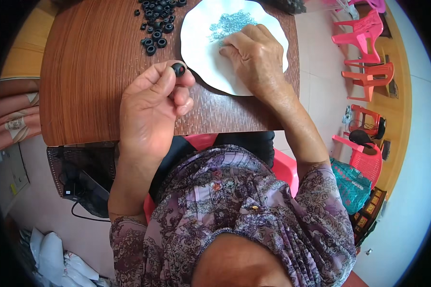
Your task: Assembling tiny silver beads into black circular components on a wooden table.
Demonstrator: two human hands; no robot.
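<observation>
My left hand (151, 107) is raised over the table's near edge, palm up. Its thumb and finger pinch a small black round part (178, 70) with a reddish spot in its middle. Over the white wavy-rimmed plate (201, 60), my right hand (258, 57) has thumb and fingertips drawn together, close to a spread of tiny shiny grey-green pieces (232, 23). Whatever those fingertips hold is too small or hidden to make out. Beyond my left hand lie several loose black round parts (157, 35), some ring-shaped, left of the plate.
The brown wood-grain table (91, 76) ends just before my lap. A dark object (288, 5) sits at its far right corner. Pink and orange plastic chairs (364, 36) line the right wall, near a teal bag (352, 184). A black mesh basket (81, 167) stands lower left.
</observation>
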